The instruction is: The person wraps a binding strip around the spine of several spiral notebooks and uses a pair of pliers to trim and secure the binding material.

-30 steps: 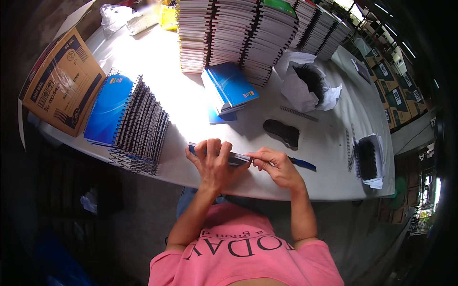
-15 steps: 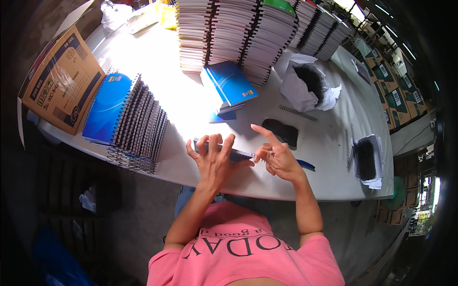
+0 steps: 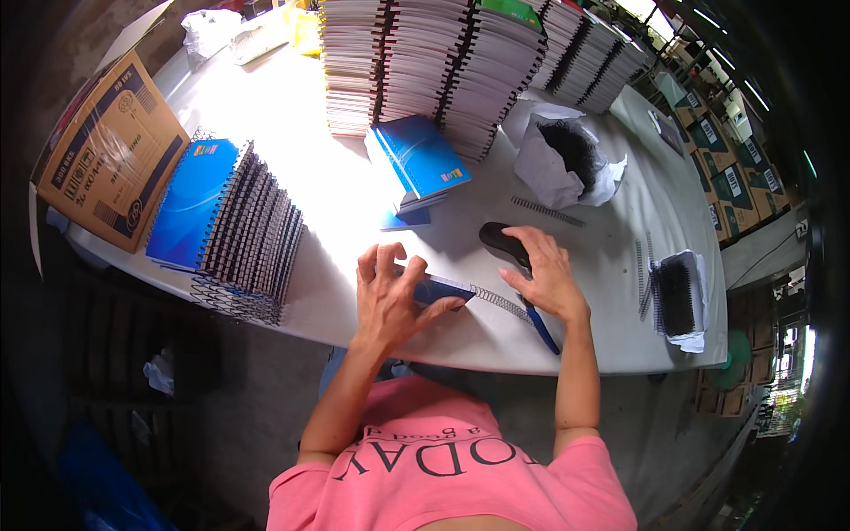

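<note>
My left hand (image 3: pixel 388 296) is curled around a small blue-covered notebook (image 3: pixel 447 288) standing on its edge, fingers over the top and thumb along the near side. From the notebook's right end a wire coil (image 3: pixel 501 303) sticks out across the table. My right hand (image 3: pixel 551 274) is closed over a tool with a blue handle (image 3: pixel 544 331), which angles down toward the table's near edge; its working end is hidden under the hand. Beneath and beside those fingers lies a flat black rounded object (image 3: pixel 498 235), partly covered.
Blue spiral notebooks (image 3: pixel 199 199) are piled at left beside a cardboard box (image 3: pixel 119 150). More blue notebooks (image 3: pixel 421 155) lie ahead, before tall stacks of bound books (image 3: pixel 425 66). Loose coils (image 3: pixel 549 211) and paper-wrapped black coils (image 3: pixel 677 296) are at right, near crumpled white paper (image 3: pixel 540 155).
My right hand has left the notebook's end and moved right onto the blue-handled tool, which has swung round. The coil now shows, extending out of the notebook. My left hand keeps its hold.
</note>
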Motion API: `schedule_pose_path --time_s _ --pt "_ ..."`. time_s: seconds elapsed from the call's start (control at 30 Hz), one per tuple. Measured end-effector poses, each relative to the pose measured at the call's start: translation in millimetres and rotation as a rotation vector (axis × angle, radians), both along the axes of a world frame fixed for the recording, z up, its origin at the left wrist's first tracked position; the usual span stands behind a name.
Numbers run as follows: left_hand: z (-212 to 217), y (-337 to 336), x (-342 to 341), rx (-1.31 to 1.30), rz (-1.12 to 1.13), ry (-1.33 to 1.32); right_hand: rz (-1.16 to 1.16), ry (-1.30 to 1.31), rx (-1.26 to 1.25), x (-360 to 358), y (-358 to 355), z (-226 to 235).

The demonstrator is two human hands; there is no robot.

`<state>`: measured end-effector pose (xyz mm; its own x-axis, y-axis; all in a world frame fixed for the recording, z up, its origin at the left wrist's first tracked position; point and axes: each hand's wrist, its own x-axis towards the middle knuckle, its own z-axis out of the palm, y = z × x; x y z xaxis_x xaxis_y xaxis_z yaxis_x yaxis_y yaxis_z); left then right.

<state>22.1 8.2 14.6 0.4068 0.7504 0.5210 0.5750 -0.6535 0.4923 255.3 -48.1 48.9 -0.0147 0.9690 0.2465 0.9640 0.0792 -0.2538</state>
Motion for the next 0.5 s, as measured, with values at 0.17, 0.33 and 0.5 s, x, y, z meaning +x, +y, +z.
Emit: schedule_pose_path --time_s 0.17,0.33,0.5 --pt "-4.6 -2.6 2.5 0.076 -0.011 -0.049 -0.135 0.077 0.087 34.0 10.7 -36.4" --pt "-5.1 -1.7 -0.1 0.049 0.000 -0.070 0.367 1.465 -0.063 4.2 11.8 -16.1" --pt "-2.9 0.4 -3.0 0.070 -0.044 -0.040 0.216 1.023 -0.210 -11.6 21.8 -19.3"
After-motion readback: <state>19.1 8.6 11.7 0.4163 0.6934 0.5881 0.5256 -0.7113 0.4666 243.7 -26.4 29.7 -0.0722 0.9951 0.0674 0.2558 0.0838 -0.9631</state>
